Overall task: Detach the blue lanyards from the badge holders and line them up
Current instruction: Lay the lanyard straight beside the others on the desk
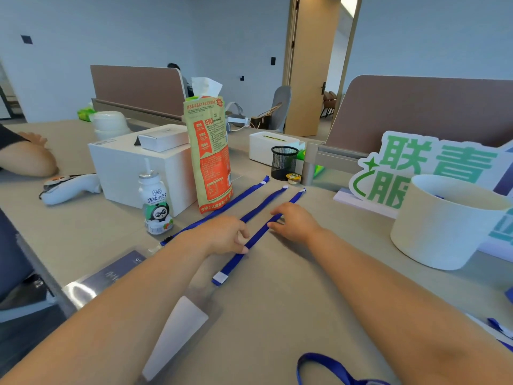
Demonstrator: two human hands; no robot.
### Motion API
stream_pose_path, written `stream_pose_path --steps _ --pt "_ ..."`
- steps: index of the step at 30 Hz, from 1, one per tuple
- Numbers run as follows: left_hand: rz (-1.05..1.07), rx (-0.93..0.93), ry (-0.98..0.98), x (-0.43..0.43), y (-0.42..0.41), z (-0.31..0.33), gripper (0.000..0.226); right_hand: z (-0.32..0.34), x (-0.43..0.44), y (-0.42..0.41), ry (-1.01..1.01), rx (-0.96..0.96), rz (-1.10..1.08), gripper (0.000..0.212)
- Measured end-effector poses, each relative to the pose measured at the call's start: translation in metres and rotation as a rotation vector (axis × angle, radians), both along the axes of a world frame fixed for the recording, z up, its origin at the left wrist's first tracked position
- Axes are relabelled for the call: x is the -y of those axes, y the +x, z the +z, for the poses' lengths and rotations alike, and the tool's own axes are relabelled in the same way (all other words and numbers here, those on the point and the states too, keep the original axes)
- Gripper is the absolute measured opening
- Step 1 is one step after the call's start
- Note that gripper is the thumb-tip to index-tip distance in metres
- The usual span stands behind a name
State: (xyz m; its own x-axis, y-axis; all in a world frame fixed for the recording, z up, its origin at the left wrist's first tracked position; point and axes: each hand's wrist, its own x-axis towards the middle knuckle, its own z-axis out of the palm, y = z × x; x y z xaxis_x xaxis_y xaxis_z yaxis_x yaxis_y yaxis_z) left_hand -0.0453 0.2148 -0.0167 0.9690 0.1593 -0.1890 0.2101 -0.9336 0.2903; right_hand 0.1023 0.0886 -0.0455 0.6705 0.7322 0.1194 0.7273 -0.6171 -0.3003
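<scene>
Three blue lanyards [263, 202] lie side by side mid-frame. Left hand [223, 234] pinches the rightmost with curled fingers; right hand [295, 220] rests relaxed fingers on it. White tub [444, 232], right: contents unclear.

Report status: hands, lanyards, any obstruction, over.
Left hand pinches right lanyard; right hand open, fingertips on it. Middle lanyard and left lanyard lie parallel beside. Snack bag crowds left lanyard.
</scene>
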Motion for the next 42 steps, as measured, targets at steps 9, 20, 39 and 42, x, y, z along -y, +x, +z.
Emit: stream_pose_path --steps 9,20,39,42 --pt "0.114 0.043 -0.114 -0.008 -0.067 -0.011 0.030 -0.007 -0.013 -0.045 -0.139 0.003 -0.006 0.040" --pt "0.145 0.118 -0.168 -0.013 -0.106 -0.018 0.030 -0.012 -0.018 -0.061 -0.110 -0.125 -0.057 0.060" --pt "0.258 0.173 0.152 -0.014 -0.134 -0.020 0.038 -0.013 -0.018 -0.076 -0.105 -0.153 -0.072 0.061" --pt "0.270 0.181 0.128 -0.012 -0.135 -0.020 0.036 -0.013 -0.018 -0.077 -0.102 -0.154 -0.074 0.061"
